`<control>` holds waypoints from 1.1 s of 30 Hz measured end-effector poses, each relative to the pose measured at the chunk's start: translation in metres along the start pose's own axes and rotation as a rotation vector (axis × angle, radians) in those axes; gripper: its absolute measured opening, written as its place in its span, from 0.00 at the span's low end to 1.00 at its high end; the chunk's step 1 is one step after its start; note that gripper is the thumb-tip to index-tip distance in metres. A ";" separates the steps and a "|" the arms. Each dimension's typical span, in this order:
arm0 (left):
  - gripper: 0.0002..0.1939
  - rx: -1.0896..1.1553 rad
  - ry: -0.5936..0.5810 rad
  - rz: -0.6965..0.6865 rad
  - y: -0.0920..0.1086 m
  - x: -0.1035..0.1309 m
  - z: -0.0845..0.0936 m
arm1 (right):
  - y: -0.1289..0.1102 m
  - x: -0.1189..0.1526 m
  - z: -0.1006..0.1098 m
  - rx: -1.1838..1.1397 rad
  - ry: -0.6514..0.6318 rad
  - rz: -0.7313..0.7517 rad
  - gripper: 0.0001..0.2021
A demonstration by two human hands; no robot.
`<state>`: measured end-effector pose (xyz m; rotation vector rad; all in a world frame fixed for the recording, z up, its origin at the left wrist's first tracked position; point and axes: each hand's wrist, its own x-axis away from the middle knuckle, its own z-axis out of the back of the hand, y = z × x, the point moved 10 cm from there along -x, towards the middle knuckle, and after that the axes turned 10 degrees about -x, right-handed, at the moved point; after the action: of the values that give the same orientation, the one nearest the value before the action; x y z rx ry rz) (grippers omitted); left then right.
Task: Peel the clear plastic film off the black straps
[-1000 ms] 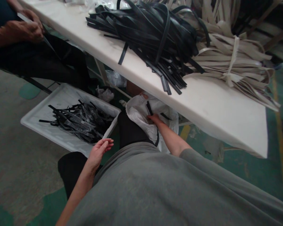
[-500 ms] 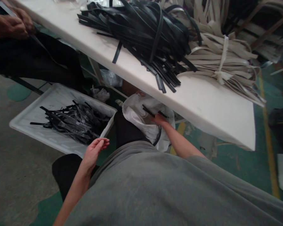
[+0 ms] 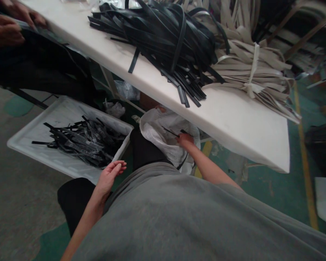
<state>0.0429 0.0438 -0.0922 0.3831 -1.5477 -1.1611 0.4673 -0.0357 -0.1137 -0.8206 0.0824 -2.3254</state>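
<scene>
At the mouth of a white woven sack (image 3: 159, 125), my right hand (image 3: 185, 140) is closed on a thin black strip (image 3: 170, 131). More dark strip shows just behind its fingers and hangs down the sack's side; whether it is all one piece I cannot tell. My left hand (image 3: 112, 173) hovers by the near corner of a white plastic tray (image 3: 29, 139), its fingers loosely bent and apart, with nothing visible in them. Several short black strips (image 3: 87, 139), some with clear film on them, lie in a tangled pile inside this tray.
A white-topped table (image 3: 250, 127) runs diagonally above the sack. On it lie a heap of long black strips (image 3: 157, 40) and a tied bundle of beige strips (image 3: 271, 72). Another person's hands (image 3: 5, 30) work at the upper left, beside the table.
My right hand has turned slightly over the sack, and the strip in it now points at a flatter angle. My left hand has barely moved. The other person's hands have moved apart.
</scene>
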 end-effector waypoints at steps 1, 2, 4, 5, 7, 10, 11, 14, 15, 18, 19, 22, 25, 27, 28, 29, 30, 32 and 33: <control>0.28 0.002 0.000 -0.004 0.001 0.000 0.000 | -0.005 0.003 0.009 -0.010 0.025 0.021 0.14; 0.28 0.004 0.001 -0.008 0.004 0.001 0.000 | -0.012 0.006 0.017 -0.025 0.049 0.044 0.14; 0.28 0.000 0.001 -0.022 0.014 0.005 0.001 | -0.029 0.014 0.031 -0.071 0.070 0.101 0.13; 0.27 -0.008 -0.005 -0.036 0.022 0.008 0.001 | -0.040 0.019 0.036 -0.098 0.070 0.130 0.13; 0.25 -0.047 -0.027 -0.086 0.046 0.020 0.001 | -0.067 0.030 0.047 -0.161 0.063 0.196 0.16; 0.22 -0.099 -0.056 -0.218 0.097 0.050 0.003 | -0.118 0.054 0.067 -0.448 0.000 0.353 0.18; 0.23 -0.099 -0.085 -0.273 0.115 0.065 0.002 | -0.137 0.063 0.075 -0.573 -0.035 0.415 0.18; 0.28 -0.059 -0.230 -0.403 0.158 0.113 -0.003 | -0.190 0.093 0.103 -0.831 -0.144 0.583 0.18; 0.28 -0.051 -0.280 -0.432 0.169 0.129 -0.006 | -0.207 0.102 0.113 -0.868 -0.174 0.634 0.18; 0.24 -0.062 -0.434 -0.496 0.198 0.166 -0.014 | -0.256 0.133 0.142 -0.931 -0.245 0.790 0.18; 0.21 -0.081 -0.528 -0.518 0.207 0.177 -0.020 | -0.272 0.143 0.151 -0.943 -0.257 0.831 0.17; 0.16 -0.142 -0.814 -0.558 0.223 0.199 -0.040 | -0.313 0.177 0.163 -0.947 -0.320 0.919 0.17; 0.23 -0.005 -0.571 -0.596 0.227 0.163 -0.024 | -0.346 0.213 0.143 -0.859 -0.496 0.995 0.20; 0.27 0.204 -0.214 -0.555 0.207 0.117 0.008 | -0.357 0.227 0.114 -0.795 -0.600 0.999 0.21; 0.28 0.308 -0.114 -0.497 0.188 0.095 0.017 | -0.360 0.229 0.096 -0.770 -0.639 0.978 0.21; 0.31 0.423 -0.091 -0.425 0.168 0.076 0.020 | -0.360 0.229 0.076 -0.743 -0.671 0.946 0.21; 0.33 0.536 -0.099 -0.367 0.150 0.060 0.020 | -0.359 0.227 0.055 -0.713 -0.690 0.914 0.20; 0.31 0.724 -0.082 -0.305 0.122 0.042 0.024 | -0.354 0.220 0.017 -0.646 -0.689 0.873 0.20; 0.28 0.785 -0.044 -0.295 0.111 0.039 0.029 | -0.351 0.216 0.001 -0.618 -0.676 0.867 0.19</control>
<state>0.0410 0.0799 0.0235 1.1391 -1.9950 -0.7267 0.1422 0.1064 0.0962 -1.4637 0.7235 -1.1281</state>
